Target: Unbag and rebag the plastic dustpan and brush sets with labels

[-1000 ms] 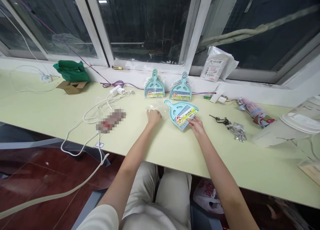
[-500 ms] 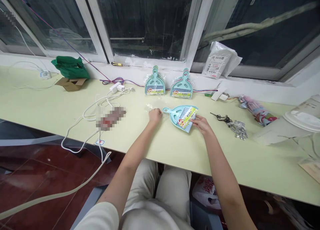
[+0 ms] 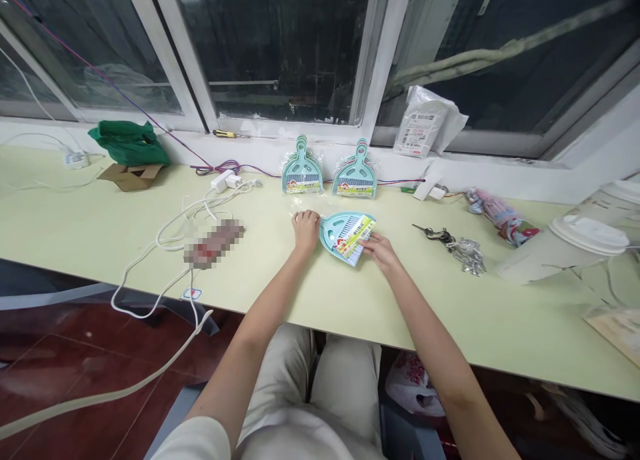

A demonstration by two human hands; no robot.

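Note:
A light-blue mini dustpan with a small brush and a printed card (image 3: 336, 230) is tilted above the table, its handle pointing left. My left hand (image 3: 306, 228) is closed around the handle end and hides it. My right hand (image 3: 380, 249) pinches the wide end by the card's right side, thumb on top. Clear plastic film (image 3: 307, 201) shows faintly just behind my left hand. Two stacks of similar dustpan sets in clear wrap, a left stack (image 3: 302, 170) and a right stack (image 3: 356, 173), lean against the wall behind.
White cables (image 3: 150, 247) and a pixelated object (image 3: 214, 244) lie at left, near a green bag (image 3: 127, 143) on a cardboard box (image 3: 133, 177). At right are keys (image 3: 453, 243), a folded umbrella (image 3: 503, 217) and white lidded cups (image 3: 565, 247). The table's front edge (image 3: 320, 328) runs before my lap.
My left hand has moved onto the dustpan's handle, which showed before. My right hand and the dustpan have shifted slightly left. The whole view has also shifted a little.

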